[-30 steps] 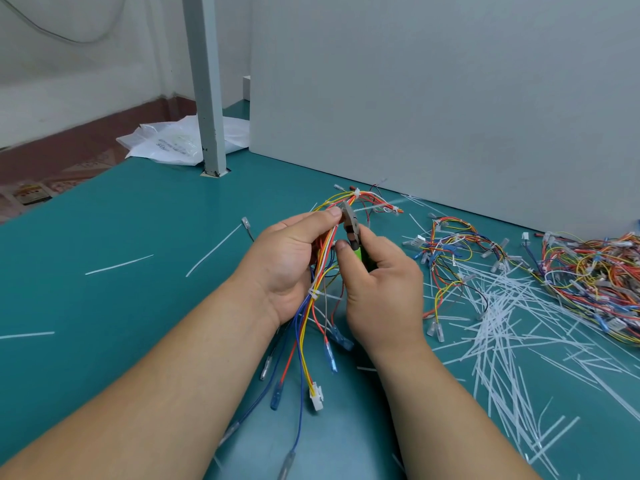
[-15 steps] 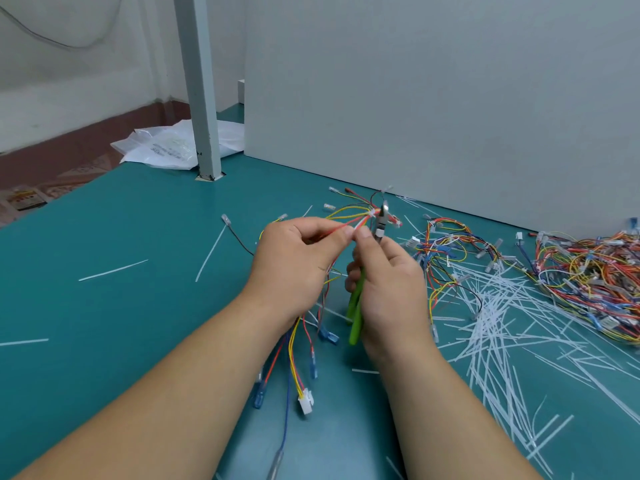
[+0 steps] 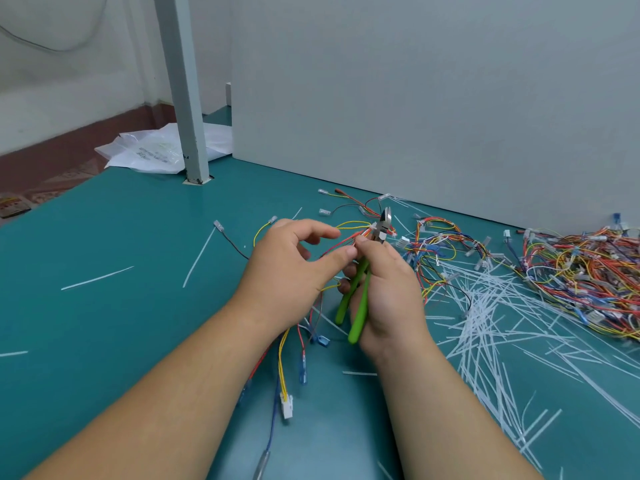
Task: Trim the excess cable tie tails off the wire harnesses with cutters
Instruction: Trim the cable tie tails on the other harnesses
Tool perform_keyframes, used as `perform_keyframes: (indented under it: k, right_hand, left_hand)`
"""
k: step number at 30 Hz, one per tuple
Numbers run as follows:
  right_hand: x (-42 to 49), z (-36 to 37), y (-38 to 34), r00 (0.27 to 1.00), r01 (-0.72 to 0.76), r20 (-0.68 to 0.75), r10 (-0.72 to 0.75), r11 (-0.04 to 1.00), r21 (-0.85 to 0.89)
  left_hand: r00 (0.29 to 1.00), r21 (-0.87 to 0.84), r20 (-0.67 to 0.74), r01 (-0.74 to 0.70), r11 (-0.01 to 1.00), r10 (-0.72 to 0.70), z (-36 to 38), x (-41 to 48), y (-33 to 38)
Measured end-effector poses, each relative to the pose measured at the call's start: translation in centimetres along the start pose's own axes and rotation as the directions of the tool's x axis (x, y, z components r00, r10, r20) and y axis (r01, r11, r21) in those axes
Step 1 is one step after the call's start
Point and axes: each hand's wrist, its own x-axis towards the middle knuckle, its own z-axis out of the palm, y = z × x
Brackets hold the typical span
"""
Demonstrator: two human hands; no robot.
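Two hands work just above the table (image 3: 121, 323). Left hand (image 3: 287, 271) pinches the wire harness (image 3: 349, 223) between thumb and fingers. Right hand (image 3: 384, 289) wraps the green-handled cutters (image 3: 358, 289), nose at the bundle's far end. Tail too small to see. Best: blades flush against tie head, wires clear, then squeeze.

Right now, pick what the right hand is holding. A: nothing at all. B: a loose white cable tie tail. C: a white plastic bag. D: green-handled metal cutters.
D: the right hand is curled round the green-handled metal cutters, whose head is up at the multicoloured wire harness that the left hand pinches.
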Motion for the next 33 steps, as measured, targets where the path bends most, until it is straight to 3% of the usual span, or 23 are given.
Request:
perform_keyframes:
  k: [3, 5, 8, 10, 14, 18, 24, 29, 33]
  right_hand:
    - [0.5, -0.4, 0.0, 0.998, -0.041, -0.042, 0.044, 0.997, 0.069]
    - [0.8, -0.6, 0.0, 0.996, -0.073, -0.036, 0.079, 0.988, 0.137]
    - [1.0, -0.6, -0.3, 0.99, -0.139, 0.018, 0.14, 0.944, 0.299]
    - [1.1, -0.7, -0.7, 0.984, -0.178, 0.051, 0.171, 0.911, 0.372]
    - [1.2, -1.0, -1.1, 0.984, -0.178, 0.069, 0.164, 0.894, 0.411]
    - [1.6, -1.4, -1.2, 0.984, -0.171, 0.041, 0.175, 0.843, 0.51]
    - [1.6, -1.6, -1.4, 0.986, -0.164, 0.069, 0.152, 0.802, 0.575]
    - [1.7, -1.2, -1.3, 0.995, -0.093, 0.018, 0.098, 0.841, 0.532]
    - [1.9, -1.2, -1.3, 0.988, -0.015, -0.132, 0.082, 0.894, 0.447]
  left_hand:
    - [0.998, -0.044, -0.001, 0.059, 0.997, -0.059, -0.8, 0.4, 0.1]
    - [0.98, -0.095, 0.156, 0.141, 0.985, -0.125, -1.8, 0.8, -0.1]
    - [0.883, 0.059, 0.433, 0.17, 0.984, -0.179, -3.1, 0.9, -0.4]
    - [0.854, 0.1, 0.49, 0.141, 0.985, -0.173, -3.3, 0.7, -0.4]
    - [0.83, 0.139, 0.537, 0.089, 0.986, -0.15, -3.5, 0.6, -0.3]
    - [0.831, -0.012, 0.55, 0.108, 0.994, -0.084, -2.9, 0.2, 0.0]
    - [0.836, 0.07, 0.543, 0.045, 0.997, -0.076, -1.8, -0.6, 0.2]
    - [0.851, -0.047, 0.506, 0.191, 0.981, -0.141, -1.4, -0.5, 0.7]
    - [0.872, -0.249, 0.441, 0.347, 0.904, -0.213, -1.8, 0.0, 0.9]
